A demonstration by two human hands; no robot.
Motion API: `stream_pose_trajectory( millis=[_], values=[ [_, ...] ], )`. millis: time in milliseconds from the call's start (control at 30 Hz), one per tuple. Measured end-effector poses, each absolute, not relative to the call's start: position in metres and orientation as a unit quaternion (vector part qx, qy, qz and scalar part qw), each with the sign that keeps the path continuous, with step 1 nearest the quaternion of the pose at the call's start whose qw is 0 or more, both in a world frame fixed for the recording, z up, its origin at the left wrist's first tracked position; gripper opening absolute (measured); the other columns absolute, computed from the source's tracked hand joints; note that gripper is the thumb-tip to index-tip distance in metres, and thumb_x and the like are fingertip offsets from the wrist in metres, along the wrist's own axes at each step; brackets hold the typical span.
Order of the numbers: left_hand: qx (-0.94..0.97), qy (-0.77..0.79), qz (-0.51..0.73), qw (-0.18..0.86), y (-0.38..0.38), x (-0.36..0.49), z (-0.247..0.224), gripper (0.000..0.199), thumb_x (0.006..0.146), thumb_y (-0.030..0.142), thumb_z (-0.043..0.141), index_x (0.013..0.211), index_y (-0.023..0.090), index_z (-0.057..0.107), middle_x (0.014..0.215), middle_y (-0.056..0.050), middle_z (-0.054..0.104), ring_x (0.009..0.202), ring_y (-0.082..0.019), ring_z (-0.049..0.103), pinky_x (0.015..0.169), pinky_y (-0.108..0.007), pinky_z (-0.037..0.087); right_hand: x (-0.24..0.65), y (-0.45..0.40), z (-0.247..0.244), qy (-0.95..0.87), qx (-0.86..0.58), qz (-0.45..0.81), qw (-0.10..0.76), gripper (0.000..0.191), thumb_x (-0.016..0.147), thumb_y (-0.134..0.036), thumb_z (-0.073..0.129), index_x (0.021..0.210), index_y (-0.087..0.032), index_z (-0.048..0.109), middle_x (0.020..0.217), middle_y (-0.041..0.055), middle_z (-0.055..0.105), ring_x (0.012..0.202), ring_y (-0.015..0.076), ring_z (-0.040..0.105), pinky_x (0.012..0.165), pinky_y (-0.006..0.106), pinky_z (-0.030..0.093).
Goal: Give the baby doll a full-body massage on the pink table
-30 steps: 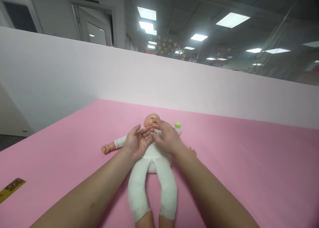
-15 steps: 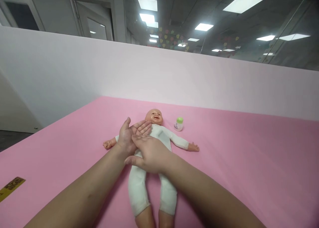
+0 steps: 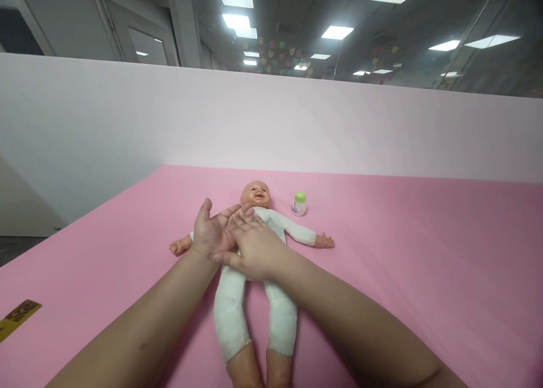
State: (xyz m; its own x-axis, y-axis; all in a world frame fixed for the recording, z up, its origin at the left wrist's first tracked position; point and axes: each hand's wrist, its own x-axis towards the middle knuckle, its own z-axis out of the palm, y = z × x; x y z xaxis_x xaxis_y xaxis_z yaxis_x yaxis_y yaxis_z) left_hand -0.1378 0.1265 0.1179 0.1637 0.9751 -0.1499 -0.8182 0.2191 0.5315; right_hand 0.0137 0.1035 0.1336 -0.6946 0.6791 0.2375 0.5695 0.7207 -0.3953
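Observation:
A baby doll (image 3: 281, 314) in a white cloth suit lies on its back, arms spread and head at the far end. Above its chest, my left hand (image 3: 212, 229) is palm up with the fingers extended. My right hand (image 3: 258, 249) lies palm down across the left one, fingers stretched over its palm and fingers. Neither hand holds an object that I can see. Both hide much of the doll's torso. Right of the doll's head stands a small clear jar (image 3: 299, 206) with a green lid.
The doll lies on a pink padded surface (image 3: 403, 263). A white wall panel (image 3: 271, 122) rises behind it. At the left edge is a yellow and brown label (image 3: 20, 319). Beyond the panel are a door (image 3: 144, 37) and glass reflecting ceiling lights.
My right hand has slid forward over the left palm, its fingers now nearer the left fingertips. The camera view has shifted slightly; the doll and jar rest as before.

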Motion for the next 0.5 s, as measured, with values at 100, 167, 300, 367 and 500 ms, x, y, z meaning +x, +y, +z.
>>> stream_pose_trajectory(
  millis=[100, 167, 300, 367, 500],
  values=[
    [0.175, 0.238, 0.629, 0.72, 0.133, -0.15, 0.114, 0.096, 0.097, 0.076, 0.046, 0.161, 0.004, 0.04, 0.151, -0.03, 0.057, 0.14, -0.038, 0.059, 0.113, -0.05, 0.054, 0.013, 0.094, 0.14, -0.918, -0.292, 0.18, 0.198, 0.097, 0.102, -0.075, 0.051, 0.165, -0.002, 0.036, 0.172, 0.0227, 0.03, 0.164, 0.0354, 0.019, 0.134, 0.052, 0.012],
    [0.185, 0.23, 0.639, 0.71, 0.135, -0.152, 0.111, 0.097, 0.095, 0.077, 0.048, 0.161, 0.005, 0.041, 0.152, -0.029, 0.057, 0.142, -0.036, 0.059, 0.112, -0.044, 0.054, 0.013, 0.087, 0.143, -0.917, -0.268, 0.213, 0.205, 0.096, 0.101, -0.076, 0.051, 0.165, -0.006, 0.037, 0.172, 0.0206, 0.031, 0.163, 0.0339, 0.022, 0.134, 0.05, 0.017],
    [0.202, 0.218, 0.632, 0.716, 0.129, -0.143, 0.11, 0.099, 0.093, 0.077, 0.052, 0.162, 0.007, 0.04, 0.155, -0.029, 0.054, 0.146, -0.037, 0.053, 0.116, -0.048, 0.051, 0.01, 0.08, 0.144, -0.91, -0.264, 0.233, 0.218, 0.104, 0.099, -0.08, 0.051, 0.168, -0.004, 0.028, 0.172, 0.0229, 0.029, 0.162, 0.034, 0.024, 0.133, 0.049, 0.02],
    [0.202, 0.222, 0.615, 0.729, 0.124, -0.135, 0.113, 0.098, 0.093, 0.077, 0.051, 0.162, 0.007, 0.041, 0.156, -0.029, 0.054, 0.149, -0.039, 0.05, 0.119, -0.052, 0.047, 0.009, 0.082, 0.141, -0.913, -0.27, 0.211, 0.223, 0.105, 0.099, -0.079, 0.052, 0.168, -0.004, 0.027, 0.172, 0.0231, 0.028, 0.163, 0.0344, 0.023, 0.133, 0.05, 0.017],
    [0.189, 0.233, 0.589, 0.75, 0.118, -0.129, 0.121, 0.097, 0.096, 0.077, 0.043, 0.159, 0.004, 0.043, 0.154, -0.03, 0.055, 0.149, -0.04, 0.05, 0.121, -0.057, 0.043, 0.012, 0.097, 0.134, -0.912, -0.315, 0.151, 0.214, 0.099, 0.1, -0.076, 0.053, 0.167, -0.006, 0.031, 0.174, 0.0201, 0.027, 0.164, 0.0352, 0.016, 0.134, 0.053, 0.01]
  ],
)
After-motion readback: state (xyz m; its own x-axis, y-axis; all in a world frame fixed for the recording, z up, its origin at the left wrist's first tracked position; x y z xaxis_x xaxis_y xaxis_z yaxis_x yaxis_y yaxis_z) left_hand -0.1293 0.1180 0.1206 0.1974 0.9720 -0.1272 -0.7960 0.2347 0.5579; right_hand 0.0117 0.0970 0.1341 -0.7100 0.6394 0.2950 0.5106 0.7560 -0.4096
